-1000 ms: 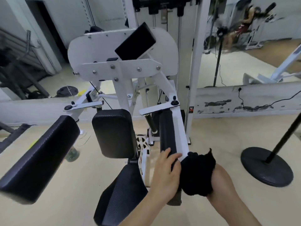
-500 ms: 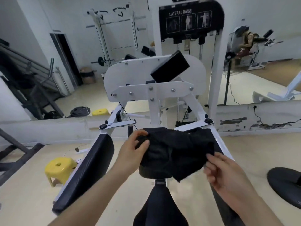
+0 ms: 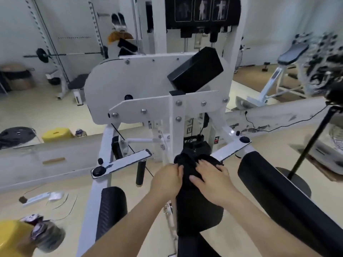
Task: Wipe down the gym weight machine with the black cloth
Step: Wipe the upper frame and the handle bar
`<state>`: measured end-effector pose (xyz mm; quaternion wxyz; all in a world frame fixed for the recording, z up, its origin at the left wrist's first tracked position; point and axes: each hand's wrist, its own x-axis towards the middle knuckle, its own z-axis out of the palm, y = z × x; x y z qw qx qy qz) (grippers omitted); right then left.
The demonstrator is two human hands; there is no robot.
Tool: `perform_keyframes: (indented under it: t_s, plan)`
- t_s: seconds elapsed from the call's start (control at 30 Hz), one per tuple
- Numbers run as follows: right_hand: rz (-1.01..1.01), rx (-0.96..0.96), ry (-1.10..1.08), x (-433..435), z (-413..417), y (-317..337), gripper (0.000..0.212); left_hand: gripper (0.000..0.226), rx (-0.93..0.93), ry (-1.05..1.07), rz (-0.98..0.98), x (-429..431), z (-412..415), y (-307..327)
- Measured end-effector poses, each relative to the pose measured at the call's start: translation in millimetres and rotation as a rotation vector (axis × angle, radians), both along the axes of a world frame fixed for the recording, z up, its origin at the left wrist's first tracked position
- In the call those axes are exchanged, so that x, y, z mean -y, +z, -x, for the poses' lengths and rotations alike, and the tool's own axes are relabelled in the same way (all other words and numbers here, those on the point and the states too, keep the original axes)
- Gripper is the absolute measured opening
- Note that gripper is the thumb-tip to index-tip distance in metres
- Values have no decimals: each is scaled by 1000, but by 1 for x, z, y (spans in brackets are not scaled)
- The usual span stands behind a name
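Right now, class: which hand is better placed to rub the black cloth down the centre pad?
Probably the right hand: it lies flat on top of the black cloth over the centre pad. The left hand only grips the cloth's left edge.

A black cloth point(image 3: 187, 164) lies bunched on a black chest pad point(image 3: 198, 210) under the hands, against the white frame point(image 3: 141, 86) of the machine. Ribbed black arm pads point(image 3: 111, 210) flank the hands left and right. Beyond the hands, a black placard point(image 3: 201, 10) carries white figures. A yellow stool point(image 3: 11, 238) stands far left of the left hand point(image 3: 166, 179) on the beige floor point(image 3: 46, 108).
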<state>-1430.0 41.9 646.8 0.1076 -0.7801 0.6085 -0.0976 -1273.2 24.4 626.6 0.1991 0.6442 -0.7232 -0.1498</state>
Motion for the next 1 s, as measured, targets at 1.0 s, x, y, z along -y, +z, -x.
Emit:
perform_keyframes:
  t_s: [1.0]
  plan:
    - [-628,460,31,196,9,-83,17,14,-123,192,-342,137,-2,-58]
